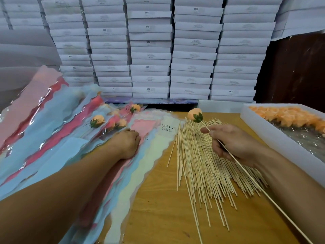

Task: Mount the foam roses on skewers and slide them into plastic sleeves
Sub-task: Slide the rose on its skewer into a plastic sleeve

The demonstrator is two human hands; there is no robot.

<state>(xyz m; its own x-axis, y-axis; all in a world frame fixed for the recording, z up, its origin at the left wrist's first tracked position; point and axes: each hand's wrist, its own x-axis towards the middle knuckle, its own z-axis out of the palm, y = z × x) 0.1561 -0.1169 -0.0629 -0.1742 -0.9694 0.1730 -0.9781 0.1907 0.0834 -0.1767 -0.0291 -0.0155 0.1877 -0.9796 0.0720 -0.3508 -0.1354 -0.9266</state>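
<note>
Near, the right hand [233,143] pinches a rose-tipped skewer [249,175]; the left hand [129,138], seemingly curled, presses the sleeves [158,138]. Part one mouth, then feed the rose [195,115] straight in.

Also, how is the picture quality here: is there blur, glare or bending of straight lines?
Head view: wide-angle bending bows the stacked white boxes near the edges; glare streaks shine on the plastic sleeves at left; the left forearm and nearby sleeves look smeared; the right hand and its skewered rose are fairly sharp; lighting is soft, with weak shadows.
</note>
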